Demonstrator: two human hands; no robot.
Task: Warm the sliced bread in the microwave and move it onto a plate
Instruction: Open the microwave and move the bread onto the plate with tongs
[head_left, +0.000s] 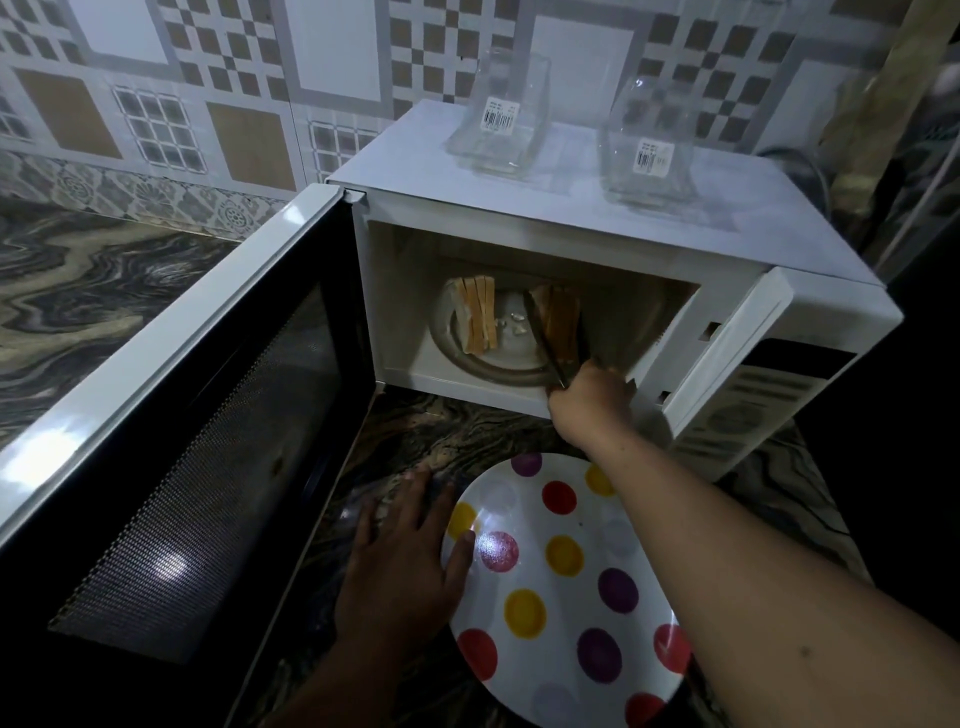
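Sliced brown-crusted bread (561, 322) sits clamped in dark metal tongs (553, 358) gripped by the right hand (592, 400) inside the white microwave (571, 208); left hand (410, 566) rests flat, fingers spread, touching the polka-dot plate (566, 597).

My plate (566, 597) looked glossy and smooth. The countertop (104, 291) was polished marble, and the jars (498, 114) were clear glass.

The white microwave (597, 208) stands on the counter with its door (171, 441) swung wide open to the left. On its glass turntable (498, 358), a stack of bread slices (475, 319) stands on edge at the left. A second stack (561, 322), browner, sits at the right, clamped between dark tongs (550, 353). A white plate (566, 587) with red, yellow and purple dots lies on the counter before the microwave.
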